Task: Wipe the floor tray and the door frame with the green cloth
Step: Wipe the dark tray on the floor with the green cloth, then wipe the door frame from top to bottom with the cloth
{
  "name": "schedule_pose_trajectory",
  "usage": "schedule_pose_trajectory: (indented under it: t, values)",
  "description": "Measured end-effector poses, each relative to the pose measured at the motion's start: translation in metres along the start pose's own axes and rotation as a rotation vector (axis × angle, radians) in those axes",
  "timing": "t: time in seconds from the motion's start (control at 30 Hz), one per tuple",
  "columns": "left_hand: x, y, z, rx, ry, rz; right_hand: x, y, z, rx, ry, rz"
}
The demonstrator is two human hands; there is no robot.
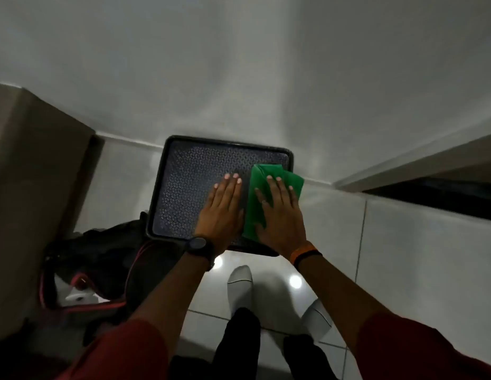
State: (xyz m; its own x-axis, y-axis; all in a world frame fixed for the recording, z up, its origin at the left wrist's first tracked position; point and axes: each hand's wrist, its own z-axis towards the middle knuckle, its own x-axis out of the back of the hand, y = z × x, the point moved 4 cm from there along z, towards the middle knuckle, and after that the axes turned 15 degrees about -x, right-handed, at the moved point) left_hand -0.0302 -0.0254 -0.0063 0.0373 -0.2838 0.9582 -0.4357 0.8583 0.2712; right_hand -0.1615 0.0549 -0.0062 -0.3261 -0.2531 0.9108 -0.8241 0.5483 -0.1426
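At the bottom of the frame two dark red sleeves (123, 349) reach forward, and between them stand dark trouser legs ending in pale grey socks (240, 286) on the glossy white tiled floor (420, 250), which mirrors two round light spots. At lower left a black bag with pink-red piping (101, 264) slumps in soft folds against the tray's near left corner.

Just above centre, the left hand (222, 212), with a black round-faced watch (198, 246) on its wrist, lies flat with fingers straight and together on the tray's patterned base; its grip is released, palm pressed down and holding nothing. Beside it the right hand (280, 215), wearing an orange and black wristband (304, 255) and a thin ring, is spread flat on the folded green cloth (255, 204); its grip is likewise unclenched, pressing the cloth down rather than pinching it.

The cloth is a soft, matte, roughly rectangular fold covering the right part of the dark rectangular plastic floor tray (184, 187), its far corner lapping over the tray's right rim. The tray has rounded corners, a raised lip and a fine embossed lattice texture, and sits against the smooth white wall (239, 78).

At upper right the pale door frame (417, 160) runs diagonally above a dark opening. At left stands a flat beige panel (33, 174).
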Motion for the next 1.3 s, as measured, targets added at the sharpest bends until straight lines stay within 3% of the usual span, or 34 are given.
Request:
schedule_pose_trajectory:
  t: [0.2, 0.33, 0.4, 0.5, 0.6, 0.73, 0.93, 1.03, 1.3]
  values:
    - [-0.037, -0.01, 0.016, 0.016, -0.01, -0.015, -0.029, 0.002, 0.011, -0.03, -0.011, 0.093]
    - [-0.039, -0.012, 0.022, 0.025, 0.031, -0.031, -0.025, 0.0, 0.019, -0.018, 0.12, 0.145]
    - [-0.034, -0.01, 0.022, 0.02, 0.057, -0.034, -0.018, -0.002, 0.026, 0.002, 0.188, 0.189]
    - [-0.013, -0.006, 0.02, 0.003, 0.101, -0.007, -0.007, -0.004, 0.035, -0.018, 0.09, 0.235]
    - [0.031, 0.004, 0.021, -0.011, 0.158, 0.041, 0.026, -0.002, 0.027, -0.058, 0.118, 0.319]
    - [0.12, 0.035, 0.031, -0.115, 0.293, 0.096, 0.117, 0.003, -0.005, -0.079, 0.368, 0.482]
    - [0.31, 0.091, 0.058, -0.232, 0.586, 0.185, 0.314, 0.007, -0.072, -0.01, 0.683, 0.62]
    - [0.431, 0.123, 0.068, -0.28, 0.761, 0.256, 0.431, 0.008, -0.114, 0.104, 0.914, 0.712]
    - [0.712, 0.224, 0.065, -0.406, 1.173, 0.383, 0.705, 0.0, -0.251, 0.388, 1.541, 0.662]
